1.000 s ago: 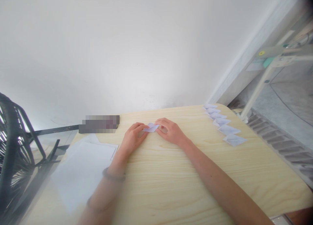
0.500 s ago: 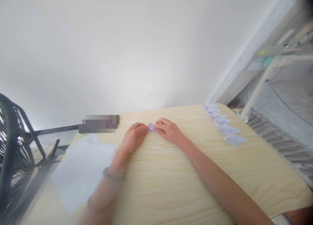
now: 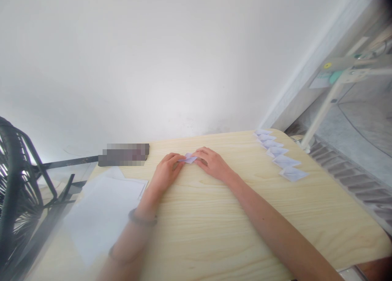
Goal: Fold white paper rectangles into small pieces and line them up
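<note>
Between my fingertips is a small folded piece of white paper (image 3: 190, 158), near the far side of the wooden table (image 3: 196, 224). My left hand (image 3: 168, 170) pinches its left end, and my right hand (image 3: 211, 162) pinches its right end. The fingers cover both ends, so only the middle of the paper shows. A row of several folded paper boats (image 3: 277, 151) runs along the table's right side, the nearest one (image 3: 294, 173) a little apart from my right forearm.
Loose white paper sheets (image 3: 101, 207) lie at the left, partly beneath my left forearm. A dark, blurred-out object (image 3: 124, 156) lies at the back left corner. A white wall (image 3: 190, 69) rises behind the table. A black chair (image 3: 18, 183) stands at the left.
Both hands stay nearly in place. The paper between them has flattened or tilted slightly, with more of its middle face showing.
</note>
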`<state>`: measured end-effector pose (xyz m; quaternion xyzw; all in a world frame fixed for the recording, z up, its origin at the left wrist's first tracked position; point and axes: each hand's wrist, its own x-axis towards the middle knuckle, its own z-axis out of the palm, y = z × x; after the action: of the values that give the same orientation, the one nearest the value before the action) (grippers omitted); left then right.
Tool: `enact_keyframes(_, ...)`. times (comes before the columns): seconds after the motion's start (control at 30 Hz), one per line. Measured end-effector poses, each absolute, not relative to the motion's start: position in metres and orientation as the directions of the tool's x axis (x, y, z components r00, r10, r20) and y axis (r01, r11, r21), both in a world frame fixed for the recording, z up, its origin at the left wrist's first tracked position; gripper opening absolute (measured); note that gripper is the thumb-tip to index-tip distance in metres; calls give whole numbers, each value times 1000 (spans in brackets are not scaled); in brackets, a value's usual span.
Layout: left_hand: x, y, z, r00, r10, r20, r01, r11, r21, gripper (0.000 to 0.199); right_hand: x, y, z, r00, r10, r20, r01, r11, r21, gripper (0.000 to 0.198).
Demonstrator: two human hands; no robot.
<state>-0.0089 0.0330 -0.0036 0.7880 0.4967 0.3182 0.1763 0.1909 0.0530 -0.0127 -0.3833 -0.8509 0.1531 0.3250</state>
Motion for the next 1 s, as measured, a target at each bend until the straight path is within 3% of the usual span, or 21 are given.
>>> enact_keyframes(0.13,-9,33,-3,282,907,313,630,-421,652,23,191,55,-17,-388,823,414,513,567,-645,31)
enact_keyframes(0.47,-13,37,-5,37,967,252,623,-219,751,22,195,60,-17,-232,884,405,468,467,-750,22)
enact_keyframes(1.0,-11,35,-4,88,959,270,645,-261,718,22,195,60,-16,-150,891,429,489,444,-750,18)
